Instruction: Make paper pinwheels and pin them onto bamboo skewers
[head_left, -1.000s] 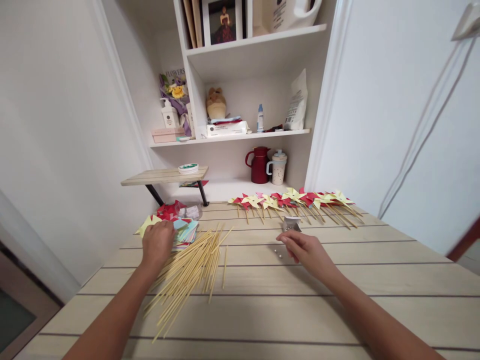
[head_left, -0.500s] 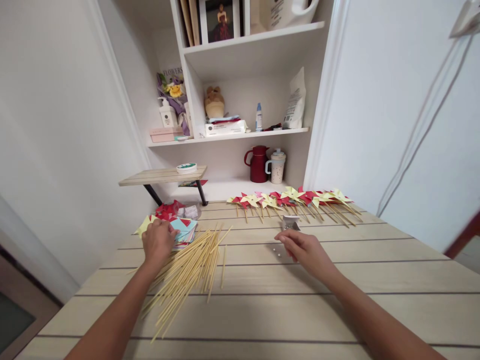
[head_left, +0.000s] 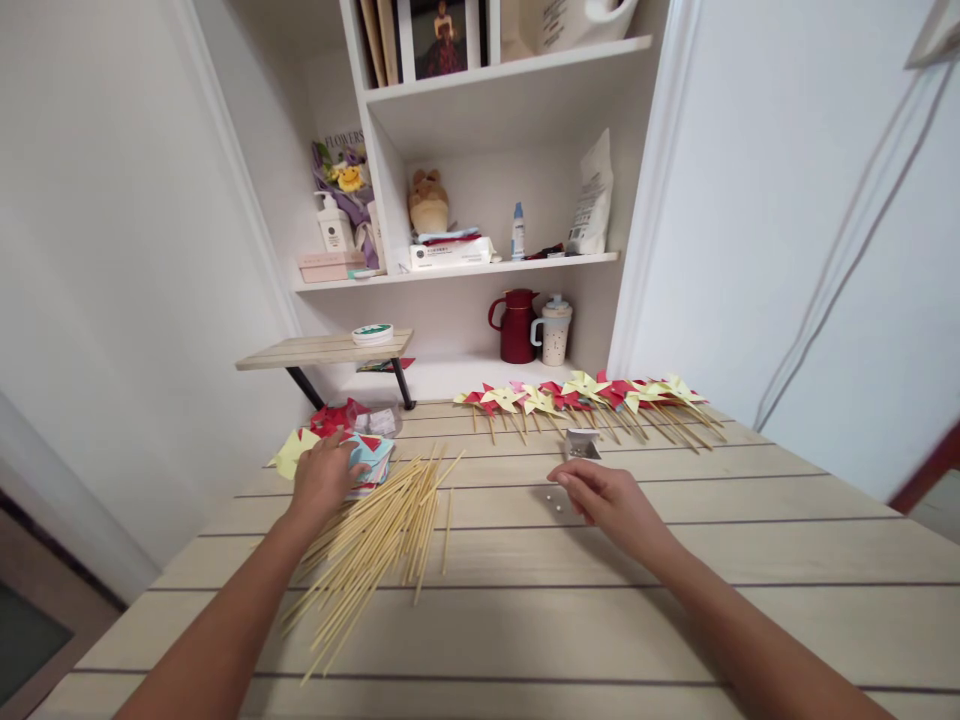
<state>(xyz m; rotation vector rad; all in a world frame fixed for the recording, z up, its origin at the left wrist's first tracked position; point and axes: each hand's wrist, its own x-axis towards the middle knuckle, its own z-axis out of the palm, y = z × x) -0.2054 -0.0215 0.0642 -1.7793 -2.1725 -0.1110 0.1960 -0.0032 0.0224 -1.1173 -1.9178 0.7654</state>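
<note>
My left hand [head_left: 324, 480] reaches over the left side of a stack of coloured paper pieces [head_left: 379, 458], its thumb apart from the stretched fingers. A yellow paper pinwheel piece [head_left: 289, 456] lies just left of it, and red paper pieces [head_left: 337, 416] lie behind. Below the hand spreads a loose heap of thin wooden sticks [head_left: 375, 540]. My right hand [head_left: 604, 497] hovers over the table with thumb and forefinger pinched; whatever is between them is too small to make out. Small white beads [head_left: 553, 503] lie beside its fingertips, and a small open box [head_left: 583, 445] stands behind it.
Paper pinwheels on sticks [head_left: 585, 393] lie in a row along the table's back edge. A small raised wooden stand [head_left: 315, 350] is at back left. A clear plastic bag [head_left: 377, 421] lies near its leg. A red jug [head_left: 518, 328] and a lidded cup [head_left: 555, 332] stand on the shelf behind.
My left hand has shifted slightly right over the paper stack, and its fingers have straightened and spread. My right hand has stayed almost in place, still pinched.
</note>
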